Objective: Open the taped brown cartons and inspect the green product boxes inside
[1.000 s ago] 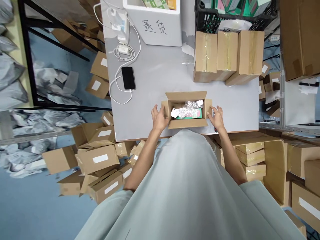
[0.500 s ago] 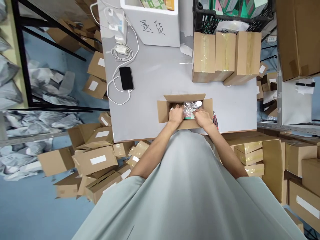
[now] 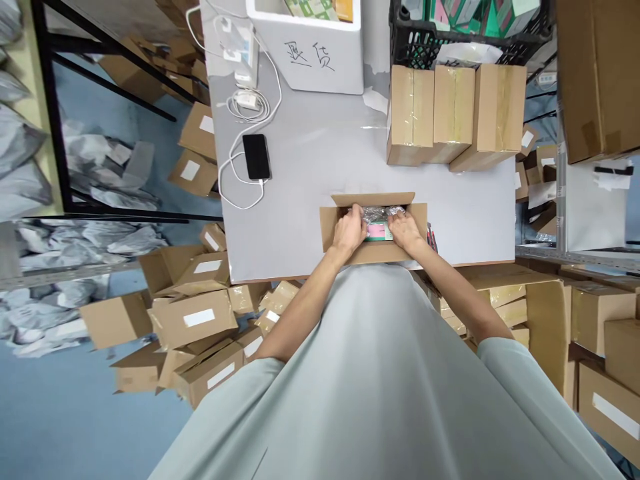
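Note:
An open cardboard box (image 3: 373,254) stands at the table's front edge with its flaps spread. Inside it lies a pink and green packet (image 3: 378,231), with clear bubble wrap (image 3: 374,213) along its far side. My left hand (image 3: 350,231) reaches into the box's left part, fingers curled on the wrap. On the right, my right hand (image 3: 403,228) is also in the box, fingers bent and closed on the bubble wrap. Both sets of fingertips are partly hidden by the wrap and the box.
A black phone (image 3: 257,157) on a white cable lies left of the box. Taped cartons (image 3: 454,113) stand at the back right, before a black crate (image 3: 420,47). A white foam bin (image 3: 310,57) is at the back. Red-and-black pens (image 3: 431,237) lie beside the box.
The bubble wrap has shifted toward the box's far side, and more of the pink and green packet shows. My left hand has moved slightly farther forward.

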Demonstrator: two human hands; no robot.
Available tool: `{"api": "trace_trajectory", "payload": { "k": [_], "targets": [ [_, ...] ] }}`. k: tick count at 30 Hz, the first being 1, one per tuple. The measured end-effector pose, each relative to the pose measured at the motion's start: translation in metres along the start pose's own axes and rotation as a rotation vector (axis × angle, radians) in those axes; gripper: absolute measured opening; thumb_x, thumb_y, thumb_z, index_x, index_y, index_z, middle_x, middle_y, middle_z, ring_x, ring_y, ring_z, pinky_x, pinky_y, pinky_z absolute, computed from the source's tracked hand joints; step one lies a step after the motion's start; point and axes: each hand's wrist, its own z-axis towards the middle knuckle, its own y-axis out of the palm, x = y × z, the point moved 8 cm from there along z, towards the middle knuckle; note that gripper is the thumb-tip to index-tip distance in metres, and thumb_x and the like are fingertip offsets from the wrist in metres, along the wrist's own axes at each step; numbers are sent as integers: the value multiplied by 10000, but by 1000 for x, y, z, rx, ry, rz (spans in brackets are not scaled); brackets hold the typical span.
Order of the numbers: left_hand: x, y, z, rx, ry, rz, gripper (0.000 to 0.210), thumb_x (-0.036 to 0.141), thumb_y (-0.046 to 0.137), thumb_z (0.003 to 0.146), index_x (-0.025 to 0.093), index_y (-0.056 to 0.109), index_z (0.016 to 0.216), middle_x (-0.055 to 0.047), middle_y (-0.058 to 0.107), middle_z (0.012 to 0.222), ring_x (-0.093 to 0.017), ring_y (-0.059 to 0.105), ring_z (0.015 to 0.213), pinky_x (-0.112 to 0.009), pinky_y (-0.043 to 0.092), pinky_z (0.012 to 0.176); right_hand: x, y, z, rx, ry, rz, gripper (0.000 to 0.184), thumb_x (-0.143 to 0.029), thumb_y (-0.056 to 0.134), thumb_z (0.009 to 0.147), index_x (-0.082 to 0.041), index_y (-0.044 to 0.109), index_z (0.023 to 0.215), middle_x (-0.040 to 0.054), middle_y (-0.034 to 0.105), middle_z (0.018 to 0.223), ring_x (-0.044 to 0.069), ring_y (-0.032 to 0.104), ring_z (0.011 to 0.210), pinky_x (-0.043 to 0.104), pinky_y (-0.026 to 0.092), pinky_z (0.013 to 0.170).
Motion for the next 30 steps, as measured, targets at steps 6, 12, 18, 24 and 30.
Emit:
{"api": "trace_trajectory", "payload": {
  "k": [6, 12, 18, 24, 30],
  "targets": [
    [7, 34, -9, -142, 268, 105, 554, 183, 667, 988, 228, 701, 1538, -172, 450, 1805, -417, 421, 1659, -604, 380, 1363, 3, 4, -1, 7, 6, -18, 684, -54, 499, 1002, 81, 406, 1666, 347, 717, 1440, 392, 612, 1414, 462, 448, 1158],
    [-9, 37, 8, -170, 88, 124, 660, 36, 405, 1044, 187, 603, 1655, -224, 536, 1724, -372, 605, 1493, -534, 500, 1242, 4, 1, -1, -5, 12, -43, 672, -63, 498, 999, 51, 428, 1659, 331, 712, 1456, 393, 583, 1449, 463, 440, 1177],
    [6, 16, -1, -51, 151, 175, 605, 30, 423, 1007, 153, 659, 1550, -248, 711, 1425, -374, 647, 1338, -521, 484, 1187, 5, -1, -8, 44, -77, -64, 656, -212, 602, 970, 54, 502, 1561, 355, 678, 1484, 430, 540, 1460, 504, 424, 1220],
    [15, -5, -8, 32, 201, 182, 518, 134, 412, 1064, 123, 654, 1522, -266, 714, 1400, -410, 567, 1393, -536, 428, 1189, 10, 0, -3, 52, -12, -65, 672, -192, 619, 932, 47, 501, 1549, 359, 674, 1491, 432, 534, 1476, 523, 411, 1236],
    [13, -18, -11, 90, 254, 129, 502, 152, 454, 1058, 134, 675, 1508, -242, 691, 1458, -402, 555, 1436, -528, 404, 1237, 9, 3, -5, 74, -26, -86, 608, -229, 623, 962, 20, 548, 1512, 345, 682, 1488, 425, 532, 1473, 519, 388, 1250]
  ]
}}
